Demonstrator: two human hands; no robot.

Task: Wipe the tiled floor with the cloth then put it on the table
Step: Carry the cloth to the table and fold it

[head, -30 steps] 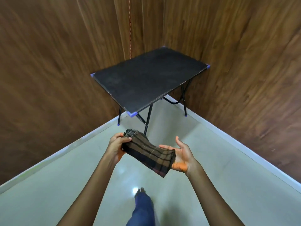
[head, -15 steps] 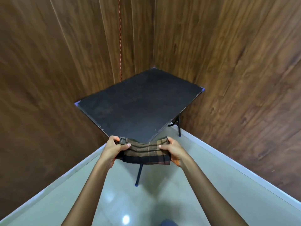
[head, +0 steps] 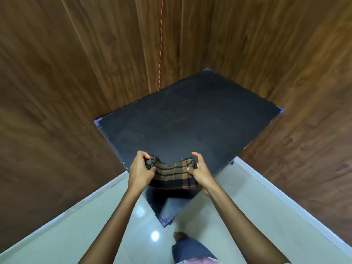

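The folded plaid cloth point(head: 172, 175) is stretched between both hands, its brown, black and tan checks facing up and its middle sagging a little. The left hand point(head: 142, 169) pinches one end, thumb and curled fingers closed on the bunched edge; the right hand point(head: 200, 171) grips the other end, thumb pressed on top and fingers curled round the fabric, the forefinger lifted slightly above it. Directly under the grip lies the near part of the black table point(head: 190, 121), so the cloth is over the tabletop; whether its underside touches the surface cannot be told. Beyond the grip the tabletop runs back into a corner of brown wood-panelled walls point(head: 66, 92), where a thin red cord point(head: 161, 44) hangs down. Below the grip, toward the person, the table's near corner carries a blue cap point(head: 165, 221), and the pale tiled floor point(head: 95, 225) spreads out beneath the forearms, with a foot and blue trouser leg point(head: 188, 248) just under the right arm.
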